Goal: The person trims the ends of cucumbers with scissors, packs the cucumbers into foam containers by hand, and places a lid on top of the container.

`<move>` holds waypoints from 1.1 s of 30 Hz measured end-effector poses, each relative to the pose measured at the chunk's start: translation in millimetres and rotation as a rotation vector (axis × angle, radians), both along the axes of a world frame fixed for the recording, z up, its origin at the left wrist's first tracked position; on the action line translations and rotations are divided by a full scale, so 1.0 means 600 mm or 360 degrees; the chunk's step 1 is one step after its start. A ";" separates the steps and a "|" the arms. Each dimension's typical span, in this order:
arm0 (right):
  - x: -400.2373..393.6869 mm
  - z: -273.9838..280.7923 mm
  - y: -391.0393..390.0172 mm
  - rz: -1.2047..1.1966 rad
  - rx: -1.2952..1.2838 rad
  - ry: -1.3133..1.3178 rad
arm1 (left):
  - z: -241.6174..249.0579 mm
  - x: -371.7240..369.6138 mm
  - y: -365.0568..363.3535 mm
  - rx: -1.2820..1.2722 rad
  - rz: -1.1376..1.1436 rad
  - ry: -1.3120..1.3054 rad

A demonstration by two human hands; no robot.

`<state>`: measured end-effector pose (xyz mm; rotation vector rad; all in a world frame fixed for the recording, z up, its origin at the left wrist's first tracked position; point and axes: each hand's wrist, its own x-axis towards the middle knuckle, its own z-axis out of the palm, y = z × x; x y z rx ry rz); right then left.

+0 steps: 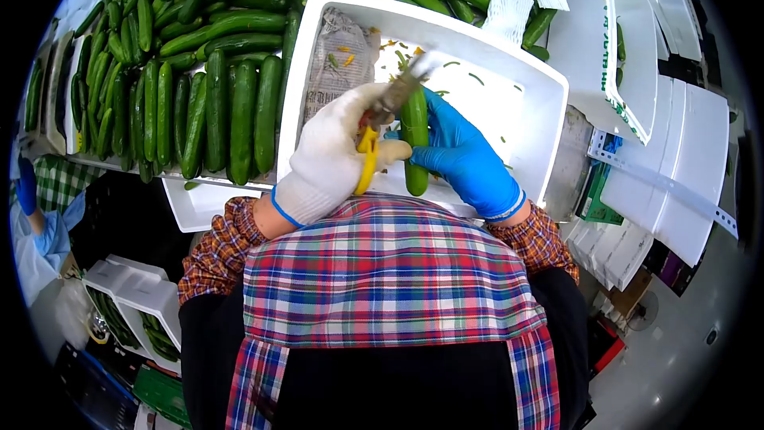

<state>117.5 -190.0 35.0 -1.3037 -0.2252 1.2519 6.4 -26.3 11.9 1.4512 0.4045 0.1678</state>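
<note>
Cucumber (pixel 415 131) held over the near part of a white box (pixel 509 107), its length running from near to far. We find the right hand (pixel 465 155), gloved in blue, closed around its right side. The left hand (pixel 330 151), in a white knit glove, is clamped on scissors (pixel 368 163) with a yellow handle; we note their metal blades at the cucumber's far end, too blurred for us to tell whether they touch it. Inside the box we observe grey paper (pixel 338 56) at the left and scattered green and yellow scraps (pixel 476 78) on the floor. To the left we see a row of cucumbers (pixel 243 123) lying side by side, with a larger heap (pixel 239 25) on the far side. At the far right we mark a second box (pixel 577 24); on the near side, a plaid apron (pixel 390 279).
</note>
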 end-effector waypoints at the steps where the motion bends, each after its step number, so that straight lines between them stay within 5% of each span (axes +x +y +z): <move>1: -0.003 0.003 -0.001 -0.0005 -0.0040 -0.0021 | 0.015 0.006 0.005 0.0364 -0.0140 -0.0047; 3: -0.009 0.012 0.001 -0.0007 -0.0075 -0.0040 | 0.025 0.016 0.007 0.0883 -0.0218 -0.0198; 7: -0.013 0.030 0.009 -0.0057 -0.0164 -0.0136 | 0.035 0.030 0.014 0.1143 -0.0262 -0.0322; 9: -0.011 0.032 0.006 -0.0089 -0.0143 -0.0116 | 0.038 0.039 0.020 0.0991 0.0040 -0.0195; 10: -0.010 0.031 0.000 -0.0097 -0.0113 -0.0108 | 0.053 0.043 0.023 0.0440 0.0150 -0.0007; 12: -0.010 0.025 -0.013 -0.0117 -0.0087 -0.0103 | 0.033 0.047 0.043 0.0381 0.0339 0.0064; 16: -0.002 0.020 -0.037 -0.0172 -0.0207 -0.0206 | 0.078 0.039 0.049 0.0047 0.0067 0.0225; 20: -0.007 0.027 -0.044 -0.0403 -0.0184 -0.0306 | 0.125 0.030 0.043 0.0514 -0.0532 0.0732; 21: -0.005 0.031 -0.047 -0.0407 -0.0170 -0.0330 | 0.107 0.018 0.039 0.1051 -0.0611 0.0295; 24: -0.007 0.030 -0.055 -0.0510 -0.0078 -0.0446 | 0.089 0.015 0.028 0.1356 -0.0703 0.0325; 33: 0.000 0.042 -0.065 -0.0589 0.0015 -0.0514 | 0.105 0.016 0.021 0.1508 -0.0715 0.0424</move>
